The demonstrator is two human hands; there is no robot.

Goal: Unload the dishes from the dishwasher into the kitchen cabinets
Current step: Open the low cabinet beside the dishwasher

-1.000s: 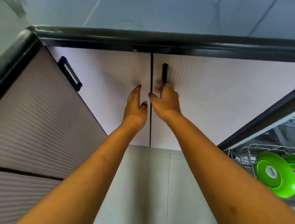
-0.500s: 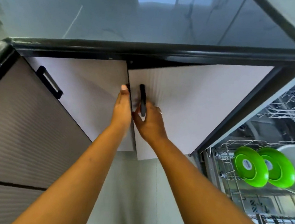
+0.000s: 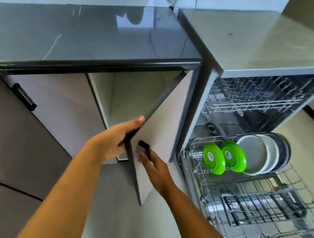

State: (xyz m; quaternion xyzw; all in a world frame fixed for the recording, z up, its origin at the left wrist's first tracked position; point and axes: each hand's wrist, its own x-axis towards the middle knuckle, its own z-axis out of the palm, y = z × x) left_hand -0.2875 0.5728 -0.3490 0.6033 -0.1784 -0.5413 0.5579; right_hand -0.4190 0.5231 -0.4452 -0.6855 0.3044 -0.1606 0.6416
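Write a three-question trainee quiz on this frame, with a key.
1. True or false: the cabinet door is shut.
2. How many green plates stand in the dishwasher's lower rack?
3. The left hand holds: A) the door's edge, B) a plate, C) nothing.

Key: 1 false, it is swung open; 2 two; 3 A.

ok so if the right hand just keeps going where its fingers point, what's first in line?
The black handle on the open cabinet door. The right hand points up and left at it, fingertips at its lower end; motion blur hides whether they grip it.
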